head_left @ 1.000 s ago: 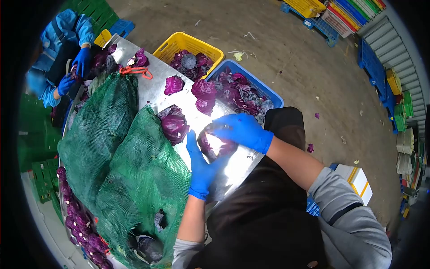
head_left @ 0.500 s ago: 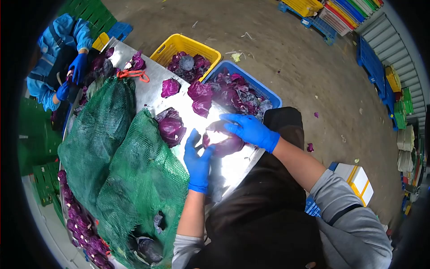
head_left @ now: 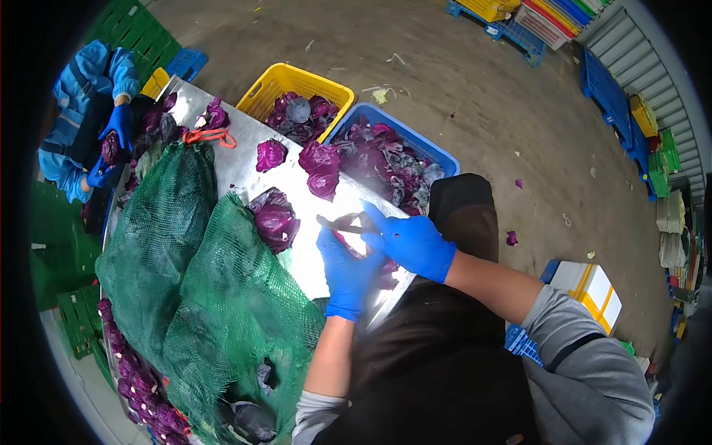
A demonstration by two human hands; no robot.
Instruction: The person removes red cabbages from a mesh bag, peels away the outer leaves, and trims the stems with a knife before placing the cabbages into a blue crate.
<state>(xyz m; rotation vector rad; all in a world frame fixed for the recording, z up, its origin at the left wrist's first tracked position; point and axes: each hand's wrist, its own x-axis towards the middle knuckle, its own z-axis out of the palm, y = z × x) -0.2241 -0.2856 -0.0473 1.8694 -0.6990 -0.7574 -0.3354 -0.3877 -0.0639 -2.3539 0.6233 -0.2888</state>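
Note:
My left hand [head_left: 347,273] in a blue glove cups a red cabbage head [head_left: 386,271] at the near edge of the steel table [head_left: 304,252]. The two hands hide most of the cabbage. My right hand [head_left: 409,241], also gloved in blue, lies over the cabbage and grips a knife [head_left: 337,222]. Its dark blade points left, above my left fingers. Another red cabbage [head_left: 276,216] rests on the table to the left, against a green mesh sack [head_left: 237,304].
A second mesh sack [head_left: 159,222] lies further left. Loose cabbage leaves [head_left: 320,167] lie beyond my hands. A yellow crate [head_left: 276,80] and a blue crate [head_left: 443,156] hold trimmings. A co-worker's gloved hands [head_left: 117,130] work at the far end. A white box [head_left: 593,285] stands on the floor.
The cabbage has come nearer to the table's front edge and is now mostly covered by both hands. The knife blade now shows, pointing left from my right hand.

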